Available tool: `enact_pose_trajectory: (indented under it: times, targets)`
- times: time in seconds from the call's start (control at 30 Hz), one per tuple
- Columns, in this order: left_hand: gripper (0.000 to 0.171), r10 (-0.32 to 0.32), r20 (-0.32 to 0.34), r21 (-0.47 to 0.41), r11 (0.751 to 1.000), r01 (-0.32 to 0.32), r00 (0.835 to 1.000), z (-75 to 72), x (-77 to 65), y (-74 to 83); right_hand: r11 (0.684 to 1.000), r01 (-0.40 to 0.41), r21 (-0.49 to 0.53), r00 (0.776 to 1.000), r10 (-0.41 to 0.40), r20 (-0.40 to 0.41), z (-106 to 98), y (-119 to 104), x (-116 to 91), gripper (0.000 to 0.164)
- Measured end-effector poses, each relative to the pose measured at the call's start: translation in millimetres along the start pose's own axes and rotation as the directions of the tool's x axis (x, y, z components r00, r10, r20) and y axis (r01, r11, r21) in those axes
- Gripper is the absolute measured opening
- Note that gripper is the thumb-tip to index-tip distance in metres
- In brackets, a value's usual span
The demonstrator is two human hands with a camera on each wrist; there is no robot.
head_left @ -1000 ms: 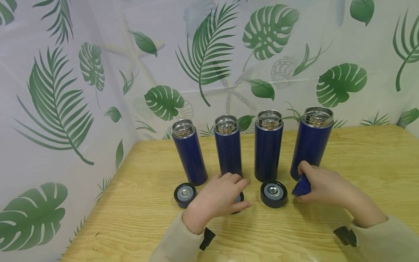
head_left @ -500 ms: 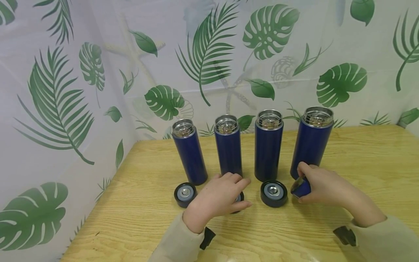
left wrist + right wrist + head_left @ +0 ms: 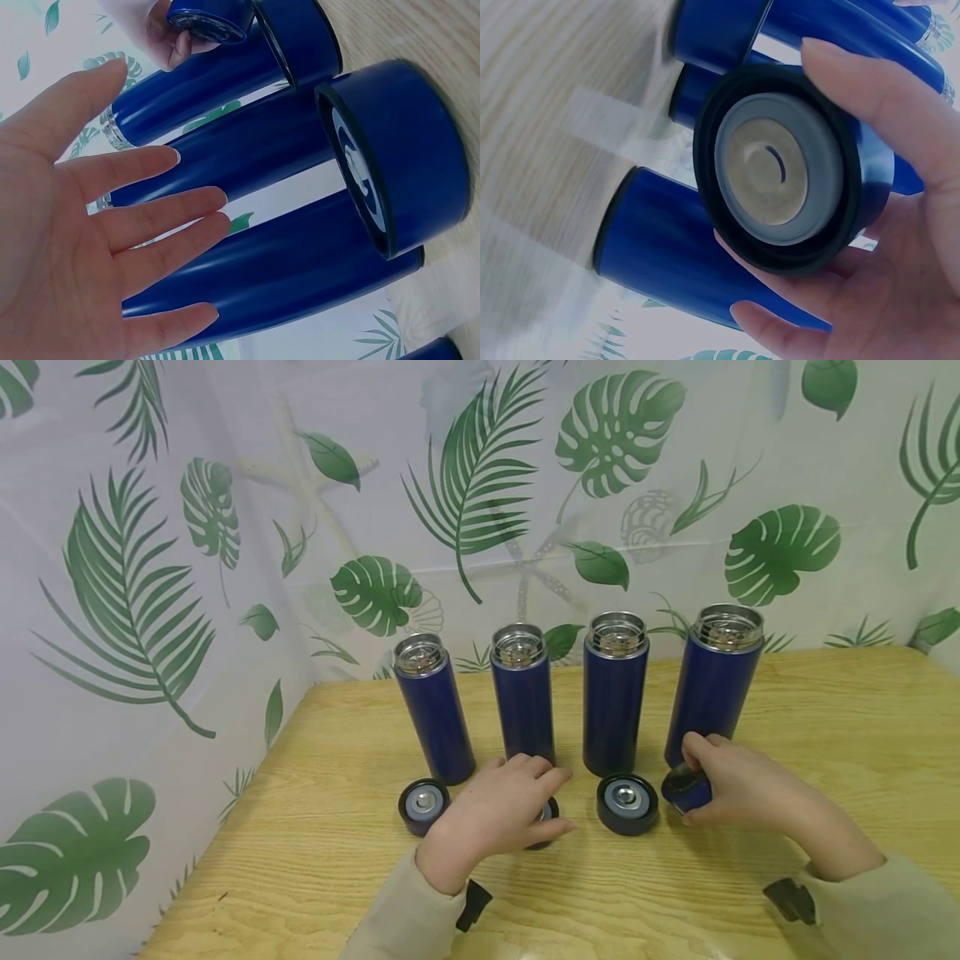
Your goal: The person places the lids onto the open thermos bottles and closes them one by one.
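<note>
My right hand (image 3: 742, 785) pinches a blue bottle lid (image 3: 686, 793) by its side, in front of the rightmost blue insulated bottle (image 3: 712, 693). In the right wrist view the lid (image 3: 727, 172) is tilted, its black rim and grey seal with a metal disc facing the camera. My left hand (image 3: 498, 818) is stretched out with spread fingers and holds nothing. It partly covers another lid (image 3: 549, 817) in the head view. The left wrist view shows the palm (image 3: 67, 240) with that lid (image 3: 409, 157) beyond the fingertips.
Three more open blue bottles, left (image 3: 437, 722), middle (image 3: 522, 710) and right (image 3: 613, 710), stand in a row on the wooden table (image 3: 300, 843). Upturned lids, left (image 3: 423, 802) and centre (image 3: 627, 802), lie before them. A leaf-patterned cloth (image 3: 480, 577) hangs behind.
The lid in my right hand has turned, so that more of its dark rim faces left in the head view. My left hand and the bottles have hardly moved.
</note>
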State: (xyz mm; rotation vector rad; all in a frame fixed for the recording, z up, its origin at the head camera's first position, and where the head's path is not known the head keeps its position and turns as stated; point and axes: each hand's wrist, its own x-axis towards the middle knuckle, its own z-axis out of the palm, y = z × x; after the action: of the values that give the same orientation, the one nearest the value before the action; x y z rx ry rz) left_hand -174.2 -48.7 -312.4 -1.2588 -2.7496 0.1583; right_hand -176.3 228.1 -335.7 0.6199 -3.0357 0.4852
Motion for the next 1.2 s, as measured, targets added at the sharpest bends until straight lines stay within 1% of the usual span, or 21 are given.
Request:
enact_pose_trajectory:
  times: [0.87,1.03,1.1,1.2]
  targets:
    - [0.054,0.000,0.002,0.009,1.000,0.000,1.000,0.2,-0.1,-0.1,1.000,-0.006,-0.004,1.000,0.006,-0.024,-0.4,-1.4,0.4,0.050]
    - [0.054,0.000,0.007,0.010,1.000,0.000,1.000,0.0,-0.1,0.0,0.998,-0.026,0.053,0.999,0.028,-0.031,-2.5,-3.7,-1.1,0.052]
    - [0.054,0.000,0.008,0.010,1.000,0.000,1.000,0.1,-0.1,-0.1,0.995,-0.026,0.096,0.999,0.030,-0.043,-4.0,-4.6,-1.5,0.056]
    - [0.054,0.004,0.003,0.010,1.000,-0.004,1.000,0.4,0.1,-0.2,0.991,-0.017,0.134,0.997,0.027,-0.073,-6.9,-6.0,-1.9,0.060]
